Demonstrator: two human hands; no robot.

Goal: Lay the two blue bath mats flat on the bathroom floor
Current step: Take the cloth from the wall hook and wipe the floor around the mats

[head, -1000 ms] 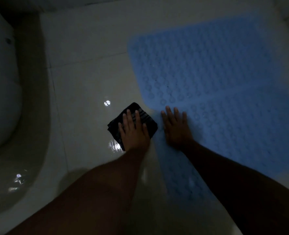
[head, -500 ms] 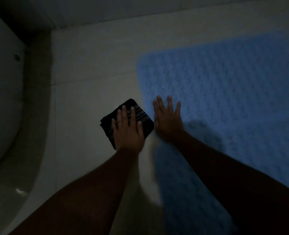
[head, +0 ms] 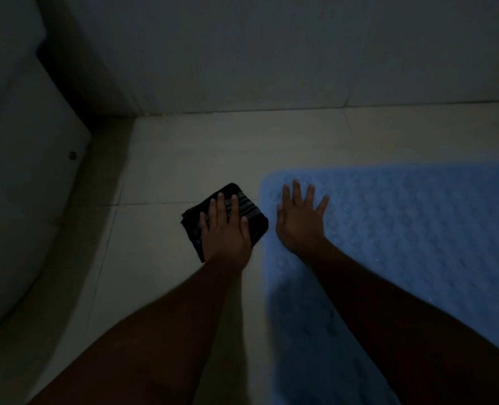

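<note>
A blue bath mat (head: 412,229) with a bumpy surface lies flat on the pale tiled floor, filling the right side of the view. In this dim light I cannot make out a seam or a second mat. My right hand (head: 299,220) rests palm down with fingers spread on the mat's near-left corner area. My left hand (head: 224,229) presses flat on a folded black striped cloth (head: 249,210) that lies on the tiles just left of the mat's edge.
A white toilet base (head: 23,200) curves along the left side. The tiled wall (head: 271,54) meets the floor (head: 184,147) beyond the hands. The scene is very dark.
The view has tilted up, so the wall now shows and the mat sits lower and further right. Both hands slid forward, the left keeping the cloth under it. The light has dimmed.
</note>
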